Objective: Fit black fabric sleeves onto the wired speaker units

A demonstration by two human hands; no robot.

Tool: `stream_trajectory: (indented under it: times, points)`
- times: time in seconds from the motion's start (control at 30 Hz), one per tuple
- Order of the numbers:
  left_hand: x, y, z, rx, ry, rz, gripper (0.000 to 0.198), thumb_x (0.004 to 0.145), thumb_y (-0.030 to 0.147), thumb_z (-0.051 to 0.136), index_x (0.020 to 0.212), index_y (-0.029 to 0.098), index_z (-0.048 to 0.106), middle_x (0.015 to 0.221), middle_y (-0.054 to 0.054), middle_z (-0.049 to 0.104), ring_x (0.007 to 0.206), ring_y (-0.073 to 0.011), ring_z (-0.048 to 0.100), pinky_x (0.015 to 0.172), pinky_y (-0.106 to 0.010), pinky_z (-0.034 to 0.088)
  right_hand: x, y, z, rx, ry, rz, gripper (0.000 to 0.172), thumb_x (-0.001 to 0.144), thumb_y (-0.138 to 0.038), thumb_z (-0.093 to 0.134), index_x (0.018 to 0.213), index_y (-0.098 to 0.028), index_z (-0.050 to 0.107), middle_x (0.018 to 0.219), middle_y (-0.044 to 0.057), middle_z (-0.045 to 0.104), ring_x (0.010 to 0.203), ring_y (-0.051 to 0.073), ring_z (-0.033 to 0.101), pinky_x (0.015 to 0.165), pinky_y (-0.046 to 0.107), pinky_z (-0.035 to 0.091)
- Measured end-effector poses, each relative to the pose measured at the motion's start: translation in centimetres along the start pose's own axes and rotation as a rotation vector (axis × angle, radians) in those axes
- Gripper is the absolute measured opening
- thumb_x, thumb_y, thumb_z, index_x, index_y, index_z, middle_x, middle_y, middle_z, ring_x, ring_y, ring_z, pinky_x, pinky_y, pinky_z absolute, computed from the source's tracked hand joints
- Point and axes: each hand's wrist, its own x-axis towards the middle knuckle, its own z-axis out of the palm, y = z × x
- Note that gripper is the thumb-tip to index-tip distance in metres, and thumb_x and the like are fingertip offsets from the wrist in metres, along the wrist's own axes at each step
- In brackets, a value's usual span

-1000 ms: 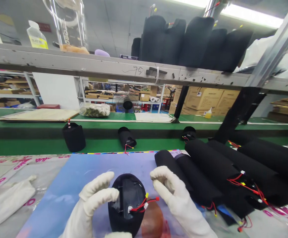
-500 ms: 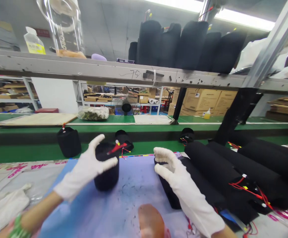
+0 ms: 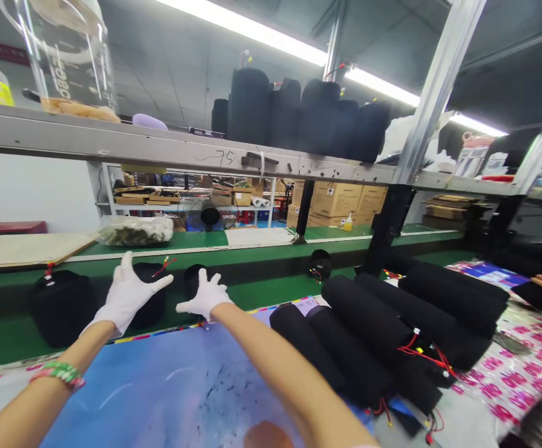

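Left hand [image 3: 125, 294] and right hand [image 3: 204, 296] empty, grips spread wide, each just in front of a black cylinder [image 3: 148, 305] with red leads

The left hand [image 3: 124, 295] and right hand [image 3: 205, 295] are wearing thin white cloth gloves [image 3: 130, 292] that are ending at the wrists, with the forearms [image 3: 271, 367] showing bare. A beaded green-and-pink bracelet [image 3: 60, 373] is circling the left wrist [image 3: 75, 359].

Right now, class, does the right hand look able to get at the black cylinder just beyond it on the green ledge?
Probably yes: the gloved right hand is open, right by the black cylinder, and nothing seems to stand between them.
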Motion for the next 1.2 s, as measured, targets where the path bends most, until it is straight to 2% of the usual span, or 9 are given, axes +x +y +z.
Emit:
stream_trajectory:
  times: [0.13, 0.23, 0.3, 0.37, 0.53, 0.73, 0.93, 1.07, 1.2]
  points:
    - [-2.1, 2.5, -1.7, 0.06, 0.158, 0.142, 0.096, 0.092, 0.063, 0.056, 0.156, 0.0, 0.024, 0.162, -0.029, 0.026, 0.155, -0.0434, 0.018, 0.126, -0.051, 0.016, 0.4, -0.6, -2.4, -0.045, 0.012, -0.049, 0.031, 0.102, -0.035, 0.063, 0.124, -0.014, 0.064, 0.122, 0.006, 0.068, 0.103, 0.023, 0.07, 0.087, 0.043, 0.06]
    - [-3.3, 4.1, -1.6, 0.045, 0.171, 0.21, 0.079, 0.091, 0.05, 0.059, 0.152, 0.004, 0.037, 0.159, -0.022, 0.038, 0.155, -0.0311, 0.026, 0.127, -0.041, 0.017, -1.4, 1.5, -7.9, -0.036, 0.045, -0.109, 0.032, 0.105, -0.04, 0.055, 0.118, -0.014, 0.068, 0.112, 0.002, 0.071, 0.102, 0.025, 0.071, 0.089, 0.043, 0.059]
    - [-4.3, 5.2, -1.0, 0.012, 0.105, 0.243, 0.074, 0.087, 0.047, 0.06, 0.146, 0.004, 0.047, 0.155, -0.022, 0.044, 0.151, -0.0306, 0.034, 0.126, -0.042, 0.022, -3.9, 4.3, -12.5, 0.005, 0.088, -0.128, 0.041, 0.11, -0.04, 0.04, 0.123, -0.012, 0.067, 0.104, -0.001, 0.071, 0.096, 0.021, 0.072, 0.086, 0.037, 0.057]
    - [-5.7, 6.3, -0.3, -0.041, 0.01, 0.272, 0.076, 0.082, 0.048, 0.059, 0.144, 0.004, 0.05, 0.154, -0.021, 0.046, 0.15, -0.0307, 0.036, 0.125, -0.042, 0.023, -7.2, 8.0, -17.1, 0.057, 0.157, -0.076, 0.047, 0.09, -0.043, 0.075, 0.129, -0.021, 0.065, 0.098, 0.0, 0.076, 0.074, 0.016, 0.073, 0.069, 0.03, 0.061]
    - [-10.2, 9.4, 2.0, -0.208, -0.34, 0.267, 0.071, 0.083, 0.055, 0.052, 0.145, 0.019, 0.05, 0.164, -0.011, 0.032, 0.15, -0.0306, 0.035, 0.126, -0.048, 0.023, -15.6, 18.1, -24.4, -0.002, 0.604, 0.315, 0.071, 0.081, -0.039, 0.076, 0.146, -0.021, 0.055, 0.139, 0.013, 0.066, 0.12, 0.031, 0.066, 0.101, 0.044, 0.052]
    - [-15.5, 14.3, 7.1, -0.373, -0.729, 0.09, 0.085, 0.091, 0.065, 0.046, 0.158, 0.017, 0.026, 0.162, -0.021, 0.032, 0.147, -0.0341, 0.042, 0.116, -0.051, 0.041, -20.2, 24.0, -22.7, -0.031, 0.582, 0.498, 0.071, 0.078, -0.039, 0.075, 0.145, -0.022, 0.057, 0.14, 0.011, 0.066, 0.125, 0.033, 0.063, 0.106, 0.046, 0.048]
    - [-18.9, 16.2, 12.2, -0.385, -0.723, 0.002, 0.096, 0.086, 0.06, 0.06, 0.159, 0.012, 0.021, 0.169, -0.024, 0.015, 0.158, -0.0362, 0.016, 0.126, -0.053, 0.021, -21.5, 24.1, -21.5, -0.044, 0.469, 0.573, 0.069, 0.086, -0.053, 0.066, 0.144, -0.017, 0.056, 0.112, 0.015, 0.077, 0.097, 0.034, 0.074, 0.086, 0.045, 0.055]
    - [-18.9, 15.0, 12.2, -0.351, -0.647, 0.014, 0.102, 0.072, 0.046, 0.076, 0.156, 0.013, 0.028, 0.168, -0.025, 0.011, 0.158, -0.038, 0.011, 0.127, -0.052, 0.016, -22.3, 24.0, -20.4, -0.071, 0.33, 0.505, 0.043, 0.095, -0.049, 0.054, 0.116, -0.018, 0.074, 0.101, 0.013, 0.078, 0.097, 0.033, 0.073, 0.088, 0.044, 0.053]
    - [-18.2, 12.8, 10.0, -0.353, -0.623, -0.036, 0.097, 0.074, 0.039, 0.072, 0.155, 0.011, 0.028, 0.167, -0.023, 0.02, 0.158, -0.0359, 0.016, 0.127, -0.05, 0.019, -22.3, 22.0, -15.7, -0.152, 0.214, 0.335, 0.057, 0.087, -0.037, 0.066, 0.14, -0.018, 0.063, 0.122, 0.017, 0.072, 0.11, 0.036, 0.068, 0.093, 0.047, 0.051]
